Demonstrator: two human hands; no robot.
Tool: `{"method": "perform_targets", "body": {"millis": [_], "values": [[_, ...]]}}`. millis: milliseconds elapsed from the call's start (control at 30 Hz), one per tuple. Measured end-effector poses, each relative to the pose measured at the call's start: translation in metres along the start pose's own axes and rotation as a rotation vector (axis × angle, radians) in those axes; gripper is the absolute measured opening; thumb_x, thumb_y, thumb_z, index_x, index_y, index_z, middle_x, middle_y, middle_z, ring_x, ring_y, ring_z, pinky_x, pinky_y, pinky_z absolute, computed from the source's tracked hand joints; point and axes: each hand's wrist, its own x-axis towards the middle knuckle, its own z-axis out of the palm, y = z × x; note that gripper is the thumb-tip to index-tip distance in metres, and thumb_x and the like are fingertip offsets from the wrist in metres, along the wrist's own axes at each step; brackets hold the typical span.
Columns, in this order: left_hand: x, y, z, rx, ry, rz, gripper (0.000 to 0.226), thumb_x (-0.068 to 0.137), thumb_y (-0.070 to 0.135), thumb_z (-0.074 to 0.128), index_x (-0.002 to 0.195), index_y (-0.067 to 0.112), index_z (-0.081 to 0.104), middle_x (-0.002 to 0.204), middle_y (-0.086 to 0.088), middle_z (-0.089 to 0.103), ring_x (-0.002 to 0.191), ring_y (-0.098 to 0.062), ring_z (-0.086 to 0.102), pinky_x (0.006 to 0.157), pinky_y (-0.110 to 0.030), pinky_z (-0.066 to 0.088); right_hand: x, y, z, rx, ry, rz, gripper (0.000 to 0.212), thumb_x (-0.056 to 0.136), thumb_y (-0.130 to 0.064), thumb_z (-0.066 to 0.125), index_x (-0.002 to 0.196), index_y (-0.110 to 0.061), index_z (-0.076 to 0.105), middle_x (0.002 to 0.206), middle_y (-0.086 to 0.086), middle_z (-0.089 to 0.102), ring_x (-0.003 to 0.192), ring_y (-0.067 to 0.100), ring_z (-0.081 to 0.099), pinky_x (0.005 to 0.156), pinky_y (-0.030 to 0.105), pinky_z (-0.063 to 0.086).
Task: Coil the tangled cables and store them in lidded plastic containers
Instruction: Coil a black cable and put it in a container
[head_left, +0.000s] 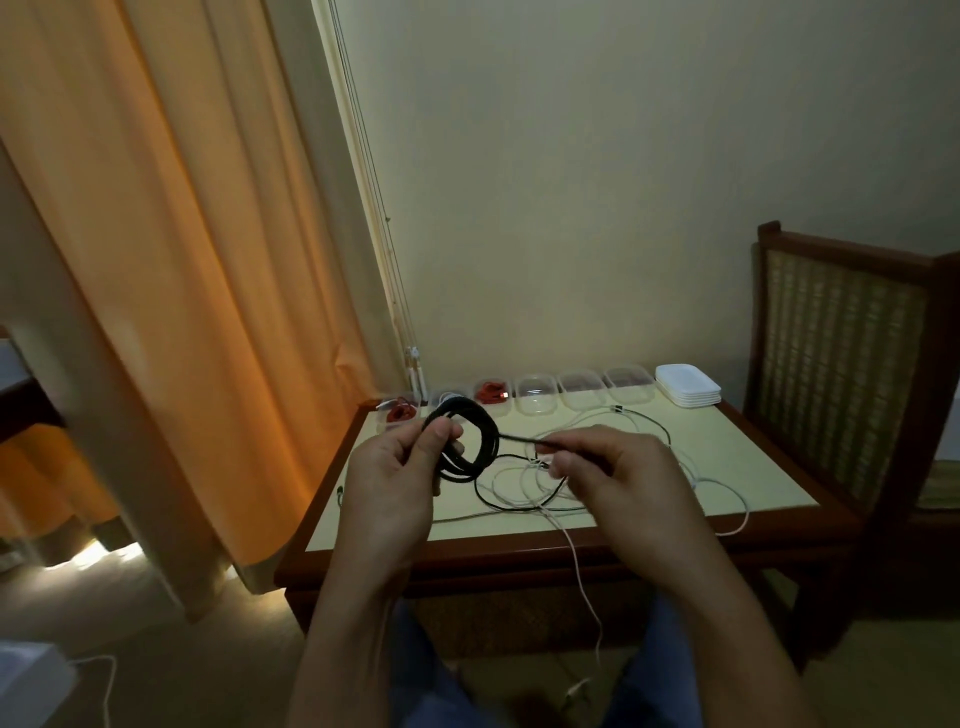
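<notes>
Head view: holds a black cable coil above the near-left part of the table, gripped in the left hand, thumb pressed on the loops and fingers curled round them. Pinches the coil's straight free end in the right hand, fingertips pressed together on it, just right of the coil. Beneath the hands, tangled on the tabletop: white cables and a thin black strand, one white strand hanging over the front edge. Along the far edge, a row of clear containers, two with red cables inside; just right of them, a stack of white lids. Right of the table, a wooden chair with woven back; left, an orange curtain.
</notes>
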Motion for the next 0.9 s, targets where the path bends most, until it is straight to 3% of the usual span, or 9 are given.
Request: {"method": "perform_targets", "body": {"millis": [100,233,367,433,533,600,700,900], "values": [[0.003,-0.007,-0.003,0.025,-0.039,-0.021,0.024,0.102,0.031,0.058,0.092,0.025,0.079,0.08,-0.001,0.072,0.067,-0.015,0.056,0.069,-0.04,0.048,0.007,0.004,-0.012,0.138,0.17,-0.005,0.026,0.097,-0.011,0.064,0.098,-0.034,0.076,0.082,-0.017,0.073,0.076,-0.004,0.066,0.065,0.009,0.048],[0.003,-0.01,-0.007,-0.019,-0.067,-0.06,0.027,0.103,0.032,0.056,0.09,0.026,0.078,0.077,-0.003,0.068,0.065,-0.019,0.056,0.078,-0.048,0.048,0.014,0.012,-0.026,0.14,0.315,-0.037,0.019,0.097,-0.015,0.065,0.099,-0.029,0.078,0.078,-0.018,0.071,0.075,-0.002,0.064,0.067,0.01,0.046],[0.0,-0.008,-0.005,-0.127,-0.104,-0.111,0.029,0.105,0.024,0.052,0.094,0.009,0.073,0.078,0.001,0.069,0.067,-0.021,0.059,0.075,-0.035,0.052,0.015,0.017,-0.031,0.109,0.215,-0.091,0.012,0.093,-0.018,0.07,0.098,-0.026,0.078,0.091,-0.014,0.074,0.09,-0.001,0.067,0.076,0.007,0.045],[-0.001,-0.005,-0.003,-0.238,-0.148,-0.142,0.029,0.105,0.021,0.05,0.094,0.002,0.069,0.081,-0.003,0.069,0.07,-0.02,0.062,0.069,-0.03,0.054,0.015,0.023,-0.029,0.005,0.144,-0.122,0.013,0.092,-0.019,0.071,0.096,-0.028,0.078,0.089,-0.012,0.072,0.088,0.003,0.065,0.075,0.013,0.045],[-0.005,0.001,0.001,-0.4,-0.217,-0.197,0.026,0.103,0.019,0.05,0.096,0.0,0.067,0.085,-0.005,0.067,0.079,-0.014,0.067,0.07,-0.027,0.057,0.015,0.033,-0.019,-0.185,0.039,-0.122,0.012,0.093,-0.026,0.07,0.098,-0.033,0.079,0.093,-0.016,0.065,0.095,0.005,0.06,0.076,0.021,0.045],[-0.009,0.006,0.006,-0.464,-0.276,-0.215,0.025,0.1,0.022,0.052,0.094,0.003,0.067,0.086,-0.005,0.066,0.082,-0.014,0.067,0.073,-0.028,0.057,0.015,0.035,-0.012,-0.223,0.028,-0.115,0.013,0.092,-0.027,0.072,0.099,-0.037,0.078,0.091,-0.018,0.064,0.095,0.001,0.059,0.074,0.015,0.041],[-0.014,0.012,0.013,-0.527,-0.329,-0.27,0.024,0.1,0.022,0.052,0.093,0.006,0.068,0.089,-0.007,0.067,0.088,-0.018,0.068,0.077,-0.03,0.059,0.016,0.033,-0.005,-0.048,0.09,-0.089,0.017,0.09,-0.018,0.074,0.096,-0.033,0.079,0.081,-0.015,0.071,0.077,0.001,0.067,0.068,0.012,0.046],[-0.019,0.012,0.022,-0.56,-0.375,-0.321,0.024,0.094,0.025,0.055,0.094,0.005,0.068,0.088,-0.006,0.07,0.085,-0.016,0.07,0.076,-0.032,0.059,0.016,0.022,0.0,0.495,0.177,0.076,0.012,0.095,-0.011,0.066,0.099,-0.012,0.078,0.083,0.011,0.076,0.076,0.027,0.075,0.076,0.036,0.061]]}}
